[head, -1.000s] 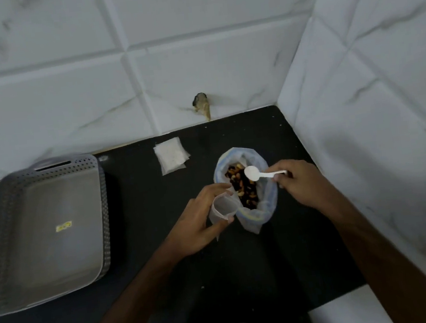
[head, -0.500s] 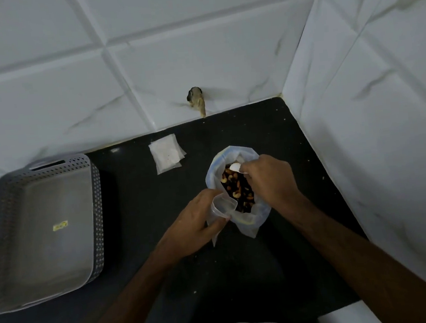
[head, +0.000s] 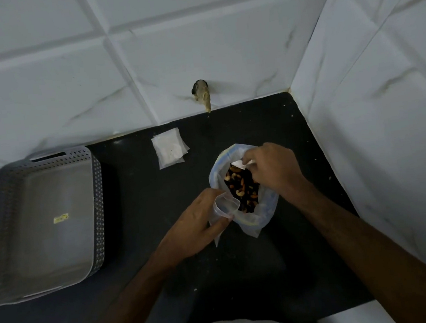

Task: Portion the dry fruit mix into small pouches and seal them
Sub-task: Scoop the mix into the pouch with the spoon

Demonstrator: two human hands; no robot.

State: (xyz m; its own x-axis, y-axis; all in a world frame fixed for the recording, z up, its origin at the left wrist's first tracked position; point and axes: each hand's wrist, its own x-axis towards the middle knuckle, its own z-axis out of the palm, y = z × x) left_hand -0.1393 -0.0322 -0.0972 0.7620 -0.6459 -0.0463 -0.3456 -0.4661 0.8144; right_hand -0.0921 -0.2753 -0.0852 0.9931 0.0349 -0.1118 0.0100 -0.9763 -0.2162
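Observation:
A large clear bag (head: 256, 222) of dry fruit mix (head: 241, 190) stands open on the black counter (head: 144, 195). My left hand (head: 197, 224) grips a small clear pouch (head: 225, 207), its mouth held open against the bag's near-left rim. My right hand (head: 271, 168) reaches over the bag's far rim and pinches a white plastic spoon (head: 240, 164). Only a bit of the spoon shows under my fingers, down among the nuts.
A stack of spare small pouches (head: 169, 147) lies by the back wall. A grey perforated basket (head: 97, 179) sits at the left. White tiled walls close the counter at the back and the right (head: 377, 142).
My right hand has moved left from beside the bag to over its mouth and lowered the spoon into the mix. My left hand keeps holding the pouch open at the rim.

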